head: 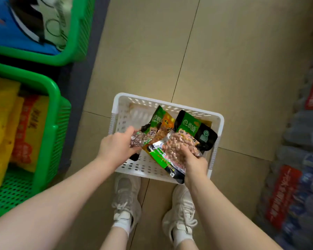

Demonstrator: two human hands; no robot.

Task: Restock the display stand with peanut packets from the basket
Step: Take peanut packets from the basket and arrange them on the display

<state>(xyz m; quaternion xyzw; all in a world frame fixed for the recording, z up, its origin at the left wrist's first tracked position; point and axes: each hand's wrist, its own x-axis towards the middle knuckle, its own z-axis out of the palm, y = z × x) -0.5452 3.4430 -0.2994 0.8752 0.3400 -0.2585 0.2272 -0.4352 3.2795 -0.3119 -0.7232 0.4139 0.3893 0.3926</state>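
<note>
In the white basket (167, 107) you clamped your left hand (116, 145) and right hand (193, 159) on peanut packets (177, 148); several remained inside, so restocking looked barely underway.

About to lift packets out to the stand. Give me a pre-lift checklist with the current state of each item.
1. Right hand grips a peanut packet: ok.
2. Left hand grips a second packet: ok.
3. More packets left in the white basket: ok, several.
4. Held packets free of those lying beneath: cannot tell, they overlap.
5. Green stand basket has space: ok, bare floor at its near end.
6. Basket stable on the floor: ok.
</note>
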